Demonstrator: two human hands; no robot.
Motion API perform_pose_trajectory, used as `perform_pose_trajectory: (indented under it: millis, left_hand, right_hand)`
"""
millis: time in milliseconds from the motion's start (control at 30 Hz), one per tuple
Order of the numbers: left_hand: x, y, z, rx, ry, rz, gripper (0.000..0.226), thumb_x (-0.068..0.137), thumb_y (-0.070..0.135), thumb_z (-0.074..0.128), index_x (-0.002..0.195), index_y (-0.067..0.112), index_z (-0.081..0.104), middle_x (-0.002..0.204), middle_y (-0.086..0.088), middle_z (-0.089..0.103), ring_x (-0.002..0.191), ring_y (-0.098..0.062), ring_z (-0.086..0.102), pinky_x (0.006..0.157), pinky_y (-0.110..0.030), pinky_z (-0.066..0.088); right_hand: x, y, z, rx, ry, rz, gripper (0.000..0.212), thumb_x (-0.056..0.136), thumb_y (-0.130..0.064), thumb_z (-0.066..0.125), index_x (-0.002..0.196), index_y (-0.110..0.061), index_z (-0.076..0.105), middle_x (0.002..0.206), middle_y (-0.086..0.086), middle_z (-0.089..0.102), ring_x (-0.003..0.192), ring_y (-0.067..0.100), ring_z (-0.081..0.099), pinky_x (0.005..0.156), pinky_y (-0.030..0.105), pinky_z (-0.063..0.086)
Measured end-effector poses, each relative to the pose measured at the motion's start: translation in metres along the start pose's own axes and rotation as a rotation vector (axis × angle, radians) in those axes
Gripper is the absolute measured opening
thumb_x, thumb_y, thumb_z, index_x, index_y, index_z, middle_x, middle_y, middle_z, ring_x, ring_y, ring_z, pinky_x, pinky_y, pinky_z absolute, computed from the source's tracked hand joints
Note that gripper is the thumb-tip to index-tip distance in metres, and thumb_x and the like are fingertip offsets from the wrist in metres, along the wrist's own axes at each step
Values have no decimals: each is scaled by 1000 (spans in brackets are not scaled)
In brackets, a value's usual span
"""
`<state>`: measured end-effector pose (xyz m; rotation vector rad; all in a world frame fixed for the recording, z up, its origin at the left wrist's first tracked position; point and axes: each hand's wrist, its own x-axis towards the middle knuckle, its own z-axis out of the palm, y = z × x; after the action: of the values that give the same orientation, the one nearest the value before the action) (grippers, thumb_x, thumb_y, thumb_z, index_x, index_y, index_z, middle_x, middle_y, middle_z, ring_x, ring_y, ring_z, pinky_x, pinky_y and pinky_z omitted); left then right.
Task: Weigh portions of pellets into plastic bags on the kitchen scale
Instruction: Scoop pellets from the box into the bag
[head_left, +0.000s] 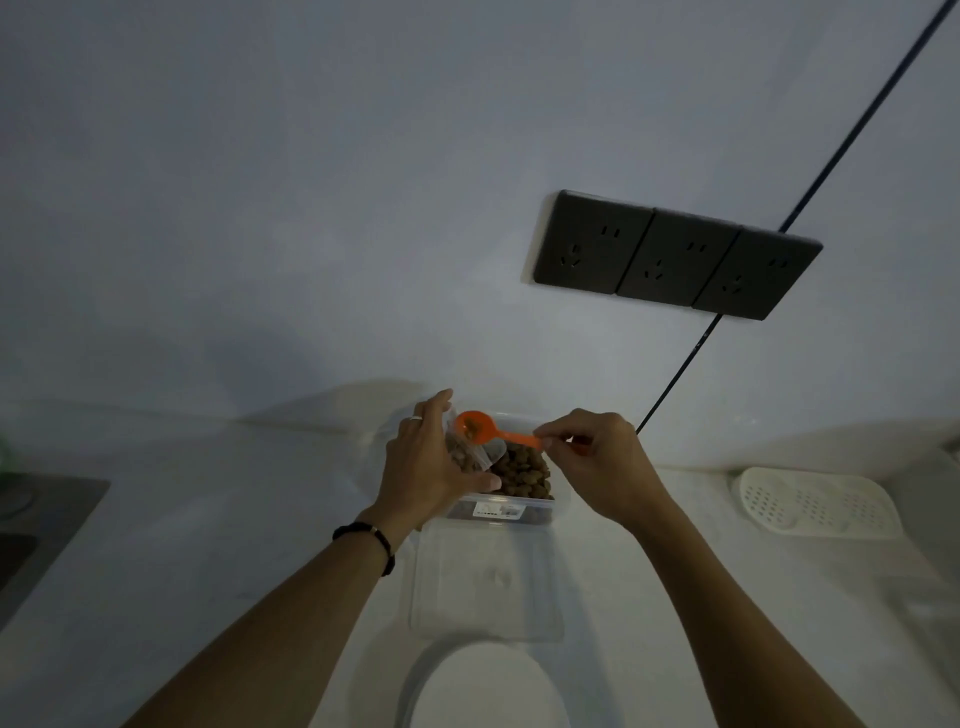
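Observation:
A clear plastic box (501, 512) full of brown pellets (524, 473) stands on the white counter by the wall. My left hand (428, 460) holds a small clear plastic bag (475, 457) with some pellets in it over the box's left side. My right hand (597, 457) pinches the handle of an orange spoon (475, 426), whose bowl carries a few pellets just above the bag's mouth. A white round kitchen scale (483, 686) sits at the bottom edge, near me.
The box's clear lid (485, 587) lies flat between box and scale. A white perforated tray (815, 501) rests at the right. A sink (31, 525) is at the left edge. Dark wall sockets (675, 254) and a black cable (675, 379) are on the wall.

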<state>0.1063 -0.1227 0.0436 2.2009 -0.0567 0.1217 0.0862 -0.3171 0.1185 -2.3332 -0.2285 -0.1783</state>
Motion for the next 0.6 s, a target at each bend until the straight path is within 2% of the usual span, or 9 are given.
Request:
perform_pose_trajectory:
  millis: [133,267,433,533,600]
  left_hand:
    - [0,-1,-1,1,-3,-2,117,51,46,91,146,24,26,144,1,41,129,-23,38,101,-42,39]
    - [0,-1,-2,-7,-8,-1,119,49,47,91,146,23,27,143,-1,42,129,-23,40,102,-45,41]
    - [0,-1,-2,-23,-12,-2,119,48,48,92,146,24,28,145,0,40,131,-22,39,102,-44,42]
    - [-2,-3,-4,-4,-7,2,117,50,47,91,146,23,28,145,1,39,131,-22,37,103,-45,40]
    - [-4,-4,-5,19,-5,6,117,51,48,90,146,24,26,145,1,38,130,-22,38,102,-45,40]
  right_hand:
    - [1,3,2,48,25,29,15,87,-7,64,92,-15,76,78,-11,67,61,-1,55,55,9,38]
    - [-3,3,4,40,-54,7,15,86,-7,66,88,-18,77,75,-10,67,60,-1,53,56,11,39]
    - [-3,4,-3,156,15,70,15,86,-3,65,89,-13,76,75,-6,68,53,-3,54,52,8,38]
    - [-2,11,1,256,71,209,20,86,-3,62,81,-17,75,70,0,70,51,4,52,51,18,41]
    - [-1,23,9,353,133,368,23,86,-2,60,76,-16,74,68,4,68,48,8,46,49,24,37]
